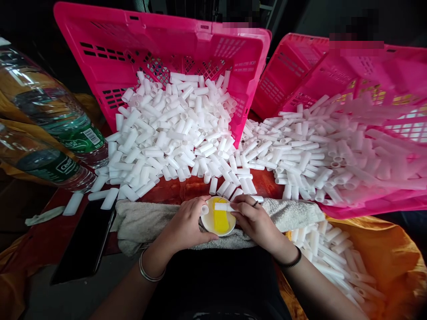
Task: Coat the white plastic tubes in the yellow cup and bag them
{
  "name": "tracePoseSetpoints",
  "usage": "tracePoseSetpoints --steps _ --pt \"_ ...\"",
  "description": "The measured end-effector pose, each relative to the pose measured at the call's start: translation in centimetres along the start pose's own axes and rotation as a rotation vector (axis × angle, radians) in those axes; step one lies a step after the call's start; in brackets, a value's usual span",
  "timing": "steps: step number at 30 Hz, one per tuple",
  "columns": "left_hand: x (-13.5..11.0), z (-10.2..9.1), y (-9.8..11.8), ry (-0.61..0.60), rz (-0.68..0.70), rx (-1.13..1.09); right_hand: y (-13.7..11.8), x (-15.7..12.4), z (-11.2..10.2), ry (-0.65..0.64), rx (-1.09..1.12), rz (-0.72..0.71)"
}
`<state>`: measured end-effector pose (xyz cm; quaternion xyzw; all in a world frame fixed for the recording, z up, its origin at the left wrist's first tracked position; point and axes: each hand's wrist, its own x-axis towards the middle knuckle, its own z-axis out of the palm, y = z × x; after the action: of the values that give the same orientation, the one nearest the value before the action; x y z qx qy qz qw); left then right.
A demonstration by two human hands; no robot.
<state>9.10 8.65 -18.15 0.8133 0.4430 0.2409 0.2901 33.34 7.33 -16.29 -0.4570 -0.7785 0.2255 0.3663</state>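
Note:
My left hand (185, 224) curves around the left side of a small round white dish (208, 222), thumb along its lower rim. At its fingertips is a short white plastic tube (204, 210), open end facing up. A bright yellow strip (220, 222) lies across the dish. Between the fingers of my right hand (253, 218) is another white tube (222, 207), held lengthwise over the yellow strip; whether it touches the strip I cannot tell. Under both hands a rolled grey towel (143, 222) runs along the table's front edge.
Loose white tubes spill from a tipped pink crate (160, 31) and a second pink crate (287, 62) at right. An orange sack (393, 249) holds more tubes. At left are two water bottles (83, 138) and a black phone (85, 242) on the red table (176, 189).

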Motion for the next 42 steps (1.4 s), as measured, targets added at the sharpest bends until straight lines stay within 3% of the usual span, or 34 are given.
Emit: tracePoseSetpoints --steps 2,5,7,11,13,17,22,26,30,34,37,40,42 --pt "0.0 0.0 0.0 0.005 0.002 0.001 0.0 0.0 0.0 0.021 -0.009 -0.046" --pt "0.0 0.1 -0.1 0.018 0.008 0.004 0.0 0.0 0.1 -0.008 0.064 0.117" --pt "0.0 0.2 -0.1 0.032 0.014 0.006 0.1 0.0 0.1 -0.019 0.043 0.137" --pt "0.0 0.3 -0.3 0.073 0.063 0.012 0.7 0.0 -0.4 0.035 -0.170 -0.258" --pt "0.1 0.0 -0.3 0.131 0.128 0.022 0.9 0.0 -0.9 0.063 -0.194 -0.354" --pt "0.2 -1.4 0.2 0.252 0.167 0.032 -0.7 0.0 -2.1 0.194 0.071 -0.116" --pt "0.5 -3.6 3.3 0.184 0.282 0.141 -4.4 -0.1 -3.2 0.165 0.394 0.172" --pt "0.3 -4.4 6.0 0.211 0.406 0.349 -6.3 -0.5 -3.8 0.084 0.385 0.223" --pt "-0.5 -3.7 7.8 0.189 0.413 0.483 -7.5 -0.7 -4.3 0.028 0.286 0.217" --pt "-1.3 -2.8 9.1 0.122 0.324 0.367 -8.0 -0.6 -4.4 0.056 0.186 0.170" --pt "-1.8 -2.2 10.2 0.055 0.243 0.101 -8.2 -0.9 -4.2 0.166 -0.048 0.011" --pt "-2.6 -1.4 11.7 -0.145 0.066 -0.300 -8.8 -1.6 -3.5 0.206 -0.166 -0.188" --pt "-3.3 -0.7 12.7 -0.256 -0.034 -0.450 -9.5 -2.4 -3.5 0.191 -0.170 -0.227"
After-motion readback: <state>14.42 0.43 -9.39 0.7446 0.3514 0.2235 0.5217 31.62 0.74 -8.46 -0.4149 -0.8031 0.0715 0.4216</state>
